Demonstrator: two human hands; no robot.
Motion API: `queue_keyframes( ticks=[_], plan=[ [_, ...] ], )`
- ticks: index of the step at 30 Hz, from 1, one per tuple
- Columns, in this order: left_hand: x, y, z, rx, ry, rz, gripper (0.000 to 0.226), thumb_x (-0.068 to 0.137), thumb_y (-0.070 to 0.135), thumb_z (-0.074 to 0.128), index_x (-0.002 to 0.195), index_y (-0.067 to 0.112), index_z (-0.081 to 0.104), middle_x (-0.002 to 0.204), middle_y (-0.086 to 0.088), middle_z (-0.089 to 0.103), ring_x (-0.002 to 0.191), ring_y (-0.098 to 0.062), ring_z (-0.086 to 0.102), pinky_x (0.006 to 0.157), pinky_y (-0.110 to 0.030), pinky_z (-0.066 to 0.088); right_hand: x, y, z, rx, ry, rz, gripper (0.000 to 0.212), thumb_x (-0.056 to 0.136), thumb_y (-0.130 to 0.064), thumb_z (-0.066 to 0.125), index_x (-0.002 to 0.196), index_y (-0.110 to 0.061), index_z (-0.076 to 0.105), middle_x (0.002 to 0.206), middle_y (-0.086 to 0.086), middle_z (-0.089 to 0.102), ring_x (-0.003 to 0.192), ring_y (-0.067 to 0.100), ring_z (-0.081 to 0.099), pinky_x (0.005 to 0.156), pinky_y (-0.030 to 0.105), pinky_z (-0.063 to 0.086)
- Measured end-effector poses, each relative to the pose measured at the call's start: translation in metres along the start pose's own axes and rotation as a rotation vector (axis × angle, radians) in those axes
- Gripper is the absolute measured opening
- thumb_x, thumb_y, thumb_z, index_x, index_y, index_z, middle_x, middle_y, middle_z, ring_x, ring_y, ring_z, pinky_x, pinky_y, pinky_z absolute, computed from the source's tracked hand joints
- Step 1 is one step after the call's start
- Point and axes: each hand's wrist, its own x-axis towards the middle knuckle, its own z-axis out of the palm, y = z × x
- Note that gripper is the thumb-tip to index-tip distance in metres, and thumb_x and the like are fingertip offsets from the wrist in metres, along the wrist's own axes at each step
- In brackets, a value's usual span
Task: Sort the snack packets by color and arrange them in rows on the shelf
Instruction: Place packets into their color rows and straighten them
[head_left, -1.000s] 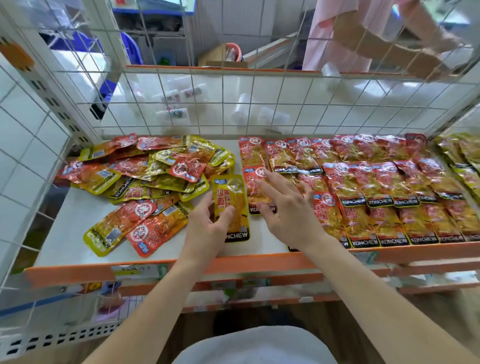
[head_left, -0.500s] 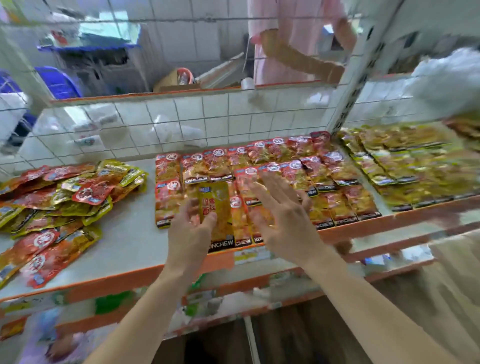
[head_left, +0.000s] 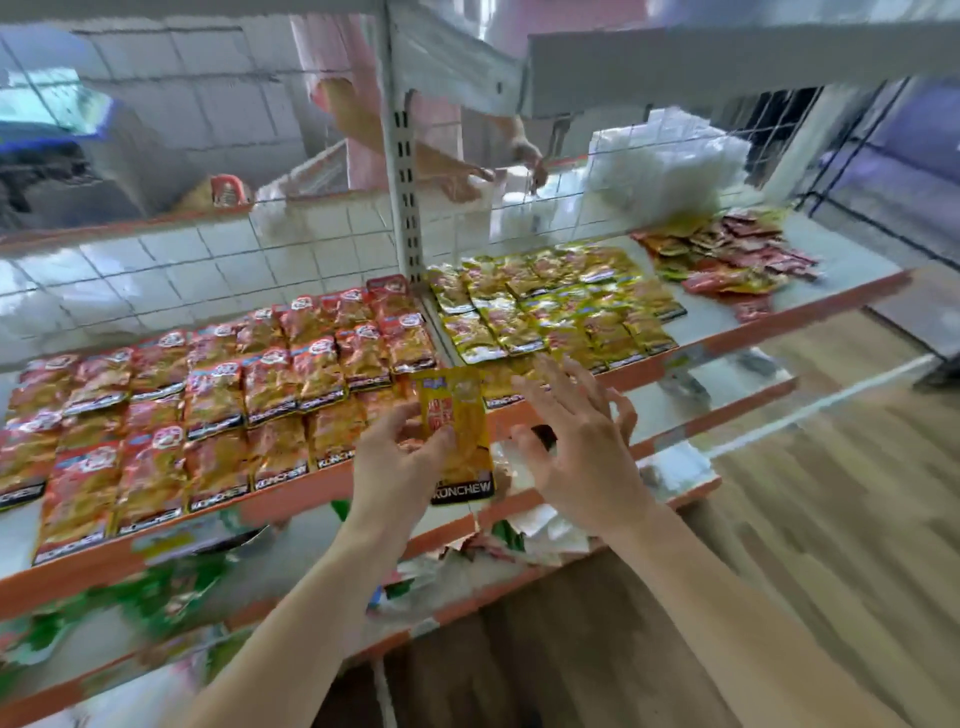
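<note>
My left hand (head_left: 400, 462) grasps the yellow foil snack packet (head_left: 460, 436); my right hand (head_left: 576, 452) is released, fingers spread. Lay the packet flat, label-aligned, in the rows of yellow packets (head_left: 545, 312) to the right.

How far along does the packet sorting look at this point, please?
Done: red rows left of the shelf post, yellow rows right of it. In hand: the left hand holds one yellow packet, right hand open beside it. Remaining: the mixed pile far right.
</note>
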Motion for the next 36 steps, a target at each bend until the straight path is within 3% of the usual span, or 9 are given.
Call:
queue_keyframes(
  ticks=[4, 10, 15, 19, 23, 27, 31, 33, 36],
  plan=[
    [-0.007, 0.010, 0.043, 0.019, -0.066, 0.013, 0.021, 0.091, 0.021, 0.075, 0.109, 0.022, 0.066, 0.102, 0.007, 0.071, 0.088, -0.008, 0.066, 0.074, -0.023, 0.046, -0.007, 0.037, -0.020, -0.022, 0.001, 0.068, 0.054, 0.092, -0.047, 0.042, 0.146, -0.040, 0.045, 0.163, -0.015, 0.021, 0.151, 0.010, 0.006, 0.113, 0.032, -0.004],
    [0.011, 0.024, 0.077, 0.034, -0.118, 0.013, 0.045, 0.092, 0.021, 0.073, 0.134, 0.019, 0.058, 0.122, 0.002, 0.068, 0.107, -0.015, 0.065, 0.092, -0.032, 0.052, 0.003, 0.063, -0.036, -0.006, -0.014, 0.156, 0.061, 0.090, -0.051, 0.037, 0.150, -0.044, 0.035, 0.165, -0.015, 0.014, 0.152, 0.011, 0.000, 0.116, 0.040, -0.003],
    [0.036, 0.028, 0.094, -0.082, -0.150, 0.046, 0.067, 0.094, 0.006, 0.065, 0.133, 0.053, 0.038, 0.136, -0.005, 0.050, 0.104, -0.020, 0.064, 0.067, -0.023, 0.053, 0.020, 0.084, -0.033, 0.015, -0.021, 0.212, 0.060, 0.090, -0.052, 0.039, 0.150, -0.043, 0.035, 0.165, -0.015, 0.013, 0.153, 0.014, 0.000, 0.120, 0.055, 0.004],
    [0.053, 0.022, 0.101, 0.088, -0.129, 0.168, 0.029, 0.095, 0.009, 0.064, 0.115, 0.029, 0.059, 0.107, 0.000, 0.067, 0.055, -0.003, 0.053, 0.048, -0.016, 0.042, 0.034, 0.090, -0.026, -0.011, -0.041, 0.223, 0.058, 0.091, -0.052, 0.039, 0.149, -0.042, 0.038, 0.165, -0.014, 0.014, 0.152, 0.011, 0.000, 0.119, 0.054, 0.004],
    [0.075, 0.022, 0.108, 0.098, -0.155, 0.180, 0.023, 0.095, 0.016, 0.066, 0.111, 0.033, 0.065, 0.097, 0.020, 0.067, 0.056, -0.001, 0.055, 0.058, -0.017, 0.048, 0.056, 0.098, -0.019, -0.049, -0.035, 0.193, 0.055, 0.094, -0.048, 0.047, 0.148, -0.040, 0.041, 0.165, -0.014, 0.015, 0.153, 0.013, 0.001, 0.117, 0.053, 0.006],
    [0.089, 0.017, 0.117, 0.130, -0.146, 0.171, 0.030, 0.097, 0.017, 0.063, 0.121, 0.035, 0.064, 0.079, 0.013, 0.066, 0.046, -0.007, 0.044, 0.044, -0.019, 0.039, 0.069, 0.106, -0.007, -0.077, -0.052, 0.193, 0.060, 0.091, -0.053, 0.042, 0.149, -0.039, 0.041, 0.165, -0.013, 0.017, 0.152, 0.012, 0.002, 0.116, 0.052, 0.007],
    [0.093, 0.016, 0.120, 0.195, -0.166, 0.198, 0.039, 0.097, 0.015, 0.063, 0.135, 0.026, 0.060, 0.111, 0.018, 0.064, 0.055, 0.010, 0.054, 0.055, -0.006, 0.045, 0.077, 0.116, -0.001, -0.073, -0.082, 0.194, 0.055, 0.096, -0.048, 0.050, 0.149, -0.041, 0.040, 0.165, -0.013, 0.016, 0.151, 0.010, 0.001, 0.115, 0.050, 0.005],
    [0.098, 0.022, 0.125, 0.233, -0.178, 0.217, 0.044, 0.097, 0.018, 0.064, 0.140, 0.025, 0.055, 0.125, 0.016, 0.062, 0.071, -0.002, 0.065, 0.066, -0.008, 0.051, 0.090, 0.124, -0.003, -0.088, -0.089, 0.174, 0.055, 0.097, -0.044, 0.055, 0.149, -0.041, 0.038, 0.165, -0.013, 0.017, 0.152, 0.011, 0.002, 0.115, 0.047, 0.004],
    [0.112, 0.030, 0.137, 0.297, -0.170, 0.235, 0.053, 0.097, 0.018, 0.064, 0.147, 0.021, 0.049, 0.139, 0.004, 0.061, 0.108, -0.043, 0.064, 0.093, -0.044, 0.057, 0.111, 0.136, -0.005, -0.062, -0.097, 0.138, 0.055, 0.097, -0.041, 0.057, 0.149, -0.039, 0.039, 0.165, -0.011, 0.018, 0.152, 0.014, 0.004, 0.115, 0.046, 0.005]
  ],
)
